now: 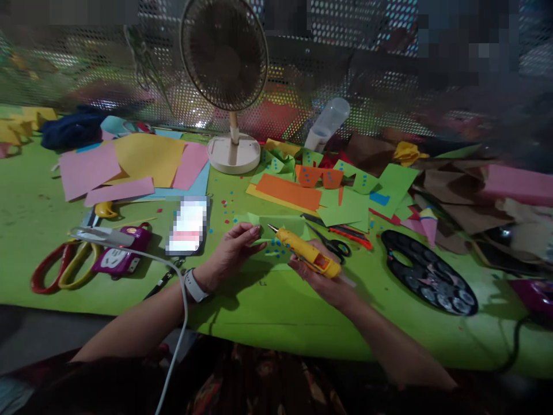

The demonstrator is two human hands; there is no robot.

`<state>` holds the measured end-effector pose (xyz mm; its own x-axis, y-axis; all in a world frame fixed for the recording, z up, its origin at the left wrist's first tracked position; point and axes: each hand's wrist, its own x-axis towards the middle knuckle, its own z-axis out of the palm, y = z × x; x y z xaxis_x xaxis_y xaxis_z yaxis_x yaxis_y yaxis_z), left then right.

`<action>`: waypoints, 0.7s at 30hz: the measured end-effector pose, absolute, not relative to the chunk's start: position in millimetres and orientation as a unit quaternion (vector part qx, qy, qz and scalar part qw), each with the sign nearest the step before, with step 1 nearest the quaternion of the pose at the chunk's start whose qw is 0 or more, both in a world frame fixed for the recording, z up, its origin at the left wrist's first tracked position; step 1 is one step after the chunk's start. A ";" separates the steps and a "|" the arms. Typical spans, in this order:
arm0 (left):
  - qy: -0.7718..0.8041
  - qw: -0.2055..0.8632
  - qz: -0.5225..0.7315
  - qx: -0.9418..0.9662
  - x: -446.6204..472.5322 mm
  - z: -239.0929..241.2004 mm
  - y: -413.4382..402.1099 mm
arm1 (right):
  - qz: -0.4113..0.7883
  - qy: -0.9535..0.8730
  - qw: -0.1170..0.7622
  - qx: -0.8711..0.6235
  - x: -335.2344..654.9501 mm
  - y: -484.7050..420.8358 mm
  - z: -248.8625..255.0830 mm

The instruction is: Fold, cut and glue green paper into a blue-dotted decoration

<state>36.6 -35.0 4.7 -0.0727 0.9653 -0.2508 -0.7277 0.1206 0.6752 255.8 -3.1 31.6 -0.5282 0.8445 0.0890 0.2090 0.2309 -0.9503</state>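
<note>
My right hand [317, 282] is wrapped round a yellow hot glue gun [309, 253]. Its metal nozzle points left, toward the fingertips of my left hand [233, 251], a short gap away. The left fingers are drawn together as in a pinch; whatever is between them is too small to make out. Under both hands lies a light green paper sheet [280, 222], with several small blue paper dots [276, 249] by the glue gun. Black-handled scissors [334, 245] and an orange-and-black cutter [352, 235] rest just right of the glue gun.
A white desk fan [233, 154] stands at the back. Coloured paper sheets [147, 155] and orange and green cut-outs [319, 176] lie nearby. At left are a phone [186, 227], a purple hole punch [123, 251] and red-and-yellow-handled scissors [78, 265]; at right, a black palette [427, 274]. A white cable [185, 305] crosses my left forearm.
</note>
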 end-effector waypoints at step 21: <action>0.360 0.653 0.644 0.168 39.5 5.1 -36.2 | 0.450 -0.740 0.325 -0.378 254.7 -1.5 31.4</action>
<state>39.5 -36.2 5.1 -0.0903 0.9629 -0.2544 -0.7211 0.1130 0.6836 254.7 -1.5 31.4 -0.5021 0.8533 0.1410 0.2675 0.3082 -0.9129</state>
